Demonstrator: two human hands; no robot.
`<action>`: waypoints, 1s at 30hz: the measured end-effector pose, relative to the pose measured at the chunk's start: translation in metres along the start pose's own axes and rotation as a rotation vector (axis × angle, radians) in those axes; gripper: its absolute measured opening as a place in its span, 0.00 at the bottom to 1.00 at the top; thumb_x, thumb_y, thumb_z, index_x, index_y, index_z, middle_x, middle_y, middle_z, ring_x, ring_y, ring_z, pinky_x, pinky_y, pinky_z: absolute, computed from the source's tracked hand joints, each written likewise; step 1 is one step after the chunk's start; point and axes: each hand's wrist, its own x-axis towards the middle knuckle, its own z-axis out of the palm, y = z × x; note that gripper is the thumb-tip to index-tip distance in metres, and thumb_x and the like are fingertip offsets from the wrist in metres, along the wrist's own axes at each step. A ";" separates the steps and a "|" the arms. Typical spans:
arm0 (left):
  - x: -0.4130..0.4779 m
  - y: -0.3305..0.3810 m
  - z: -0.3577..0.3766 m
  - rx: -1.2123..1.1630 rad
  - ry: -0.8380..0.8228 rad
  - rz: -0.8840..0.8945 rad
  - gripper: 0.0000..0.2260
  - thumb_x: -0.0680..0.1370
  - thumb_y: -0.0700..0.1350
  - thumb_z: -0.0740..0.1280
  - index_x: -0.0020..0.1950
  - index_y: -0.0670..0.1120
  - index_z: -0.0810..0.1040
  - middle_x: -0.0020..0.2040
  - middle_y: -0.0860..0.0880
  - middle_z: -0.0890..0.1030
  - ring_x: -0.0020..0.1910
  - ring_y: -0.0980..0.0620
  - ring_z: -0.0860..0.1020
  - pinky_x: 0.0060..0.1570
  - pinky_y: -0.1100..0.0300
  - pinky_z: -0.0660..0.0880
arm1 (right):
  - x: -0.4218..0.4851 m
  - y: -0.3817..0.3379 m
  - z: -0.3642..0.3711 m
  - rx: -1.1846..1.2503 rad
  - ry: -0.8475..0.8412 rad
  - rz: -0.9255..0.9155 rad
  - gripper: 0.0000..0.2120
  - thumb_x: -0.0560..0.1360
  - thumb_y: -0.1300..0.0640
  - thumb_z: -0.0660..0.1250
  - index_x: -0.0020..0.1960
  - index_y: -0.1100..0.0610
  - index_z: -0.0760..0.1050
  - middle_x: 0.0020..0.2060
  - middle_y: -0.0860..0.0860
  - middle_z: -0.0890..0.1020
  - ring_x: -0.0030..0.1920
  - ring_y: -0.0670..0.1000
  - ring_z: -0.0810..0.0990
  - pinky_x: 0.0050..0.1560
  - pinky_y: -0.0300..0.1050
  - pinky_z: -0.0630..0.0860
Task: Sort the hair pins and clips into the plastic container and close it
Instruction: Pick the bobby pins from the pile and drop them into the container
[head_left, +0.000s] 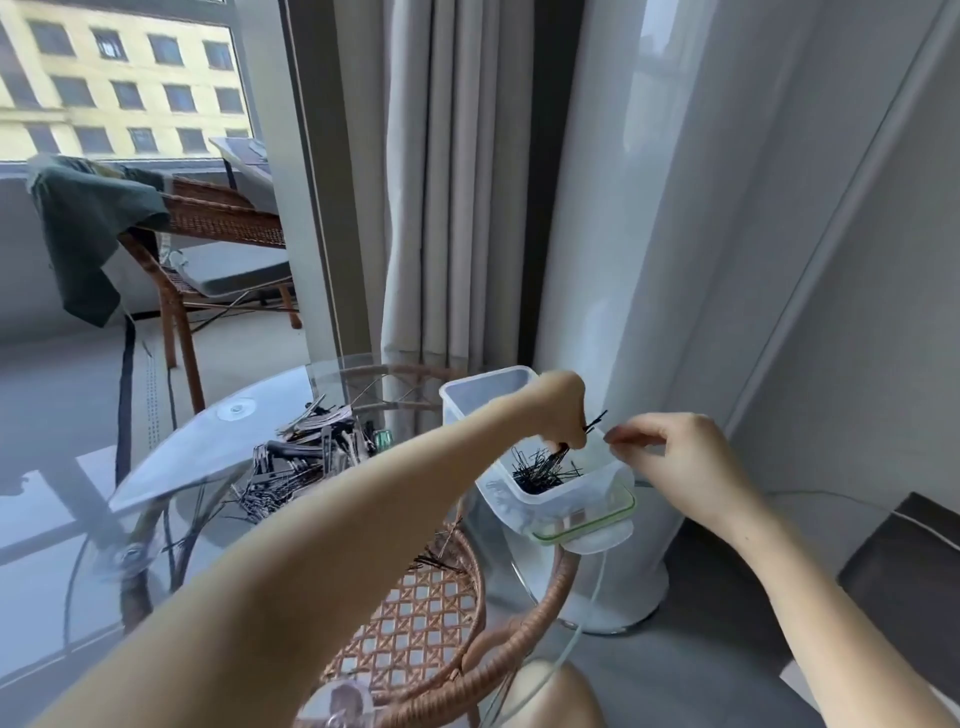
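A clear plastic container (524, 501) stands near the right edge of a round glass table (208, 447), resting on its green-rimmed lid (587, 527). Black hair pins (540, 470) lie in its near compartment. My left hand (563, 410) hovers over the container, pinching a bunch of black hair pins. My right hand (675, 457) is just right of the container's rim with fingertips pinched together; whether it grips the rim or a pin is unclear. A pile of metal clips and pins (301, 457) lies on the glass to the left.
The table has a wicker frame and shelf (415, 623) below the glass, with a few loose pins (436, 561) on it. Curtains (597, 208) hang close behind the container. A wicker chair (208, 223) with a green cloth stands at the back left.
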 end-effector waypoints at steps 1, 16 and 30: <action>0.008 -0.001 0.008 0.038 -0.078 -0.034 0.11 0.71 0.40 0.65 0.28 0.45 0.73 0.10 0.54 0.67 0.15 0.59 0.68 0.23 0.71 0.65 | -0.001 0.001 0.001 -0.013 -0.010 0.000 0.05 0.71 0.59 0.70 0.44 0.51 0.83 0.41 0.46 0.85 0.45 0.47 0.83 0.53 0.47 0.77; -0.069 -0.059 -0.027 -0.508 0.013 -0.053 0.12 0.78 0.38 0.61 0.58 0.41 0.78 0.50 0.45 0.81 0.45 0.50 0.79 0.46 0.58 0.79 | -0.021 -0.052 0.020 0.078 -0.015 -0.132 0.06 0.72 0.59 0.70 0.48 0.55 0.83 0.39 0.45 0.84 0.41 0.41 0.82 0.45 0.31 0.76; -0.243 -0.183 0.077 0.066 -0.004 -0.581 0.41 0.63 0.66 0.69 0.67 0.44 0.63 0.58 0.45 0.69 0.54 0.51 0.67 0.57 0.59 0.69 | -0.026 -0.094 0.160 -0.476 -0.550 0.060 0.37 0.60 0.30 0.69 0.53 0.60 0.71 0.58 0.58 0.72 0.57 0.58 0.74 0.57 0.49 0.72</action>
